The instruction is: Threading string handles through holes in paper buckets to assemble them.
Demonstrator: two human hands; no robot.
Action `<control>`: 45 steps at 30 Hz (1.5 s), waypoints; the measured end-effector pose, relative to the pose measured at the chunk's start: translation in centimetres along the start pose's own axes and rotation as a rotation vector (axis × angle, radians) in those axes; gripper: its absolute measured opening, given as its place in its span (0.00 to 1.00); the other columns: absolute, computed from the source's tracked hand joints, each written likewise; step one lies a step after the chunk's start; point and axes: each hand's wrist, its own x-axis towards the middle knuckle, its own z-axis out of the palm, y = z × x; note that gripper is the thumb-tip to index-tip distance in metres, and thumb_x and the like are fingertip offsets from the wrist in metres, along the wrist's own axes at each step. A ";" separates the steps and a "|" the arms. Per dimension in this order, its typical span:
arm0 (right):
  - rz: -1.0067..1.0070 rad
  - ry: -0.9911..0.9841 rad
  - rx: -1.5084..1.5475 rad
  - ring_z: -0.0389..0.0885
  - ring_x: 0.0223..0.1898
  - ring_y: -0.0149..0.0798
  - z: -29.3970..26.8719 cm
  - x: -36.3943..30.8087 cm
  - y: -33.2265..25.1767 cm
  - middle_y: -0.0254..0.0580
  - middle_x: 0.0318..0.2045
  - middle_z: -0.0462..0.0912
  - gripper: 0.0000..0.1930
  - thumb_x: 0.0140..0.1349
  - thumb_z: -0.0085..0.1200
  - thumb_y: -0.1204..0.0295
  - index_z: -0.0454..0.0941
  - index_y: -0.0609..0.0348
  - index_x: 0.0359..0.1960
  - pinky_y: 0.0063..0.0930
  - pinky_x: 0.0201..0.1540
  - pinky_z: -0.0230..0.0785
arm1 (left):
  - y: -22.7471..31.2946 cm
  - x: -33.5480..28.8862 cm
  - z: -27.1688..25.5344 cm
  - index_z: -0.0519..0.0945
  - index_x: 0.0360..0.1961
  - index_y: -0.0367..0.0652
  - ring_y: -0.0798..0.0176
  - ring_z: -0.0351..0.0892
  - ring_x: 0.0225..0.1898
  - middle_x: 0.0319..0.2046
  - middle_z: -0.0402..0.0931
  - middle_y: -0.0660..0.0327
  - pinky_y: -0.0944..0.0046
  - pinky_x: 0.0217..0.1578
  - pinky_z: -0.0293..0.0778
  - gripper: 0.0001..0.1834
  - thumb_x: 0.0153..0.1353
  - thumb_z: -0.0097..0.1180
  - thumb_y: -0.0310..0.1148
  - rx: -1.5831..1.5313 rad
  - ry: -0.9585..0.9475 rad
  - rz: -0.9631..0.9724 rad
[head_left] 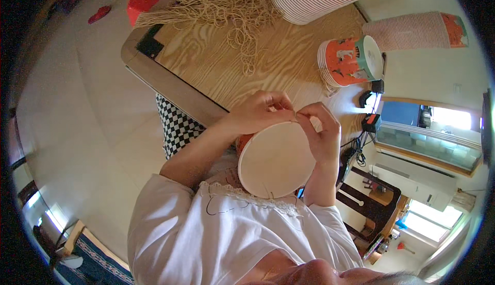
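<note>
- Light wood is covering the tabletop (191, 58) ahead of the left hand (258, 112) and right hand (326, 139), and pale floor (87, 104) is showing left of the left hand.
- Just below both hands, one white round tub (278, 158) is sitting close against the white shirt (206, 238).
- Both hands are pinching at the tub's far edge, maybe on a thin string (295, 116); it's looking too tiny to be sure.
- Pinching near the edge and pulling softly is probably working best; hard tugging could be bending the tub.
- Ahead of the left hand, tangled string (221, 9) is lying in a pile.
- Ahead of the right hand, a short tub stack (343, 66) is showing orange and green pictures; no words are showing clearly.
</note>
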 end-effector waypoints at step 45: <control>-0.058 0.019 0.167 0.77 0.32 0.34 0.1 0.4 0.4 0.39 0.28 0.78 0.07 0.48 0.58 0.79 0.76 0.62 0.30 0.24 0.38 0.69 | -0.3 -0.3 -0.1 0.82 0.32 0.42 0.80 0.69 0.21 0.22 0.78 0.69 0.77 0.22 0.64 0.09 0.49 0.61 0.33 -0.029 0.047 0.024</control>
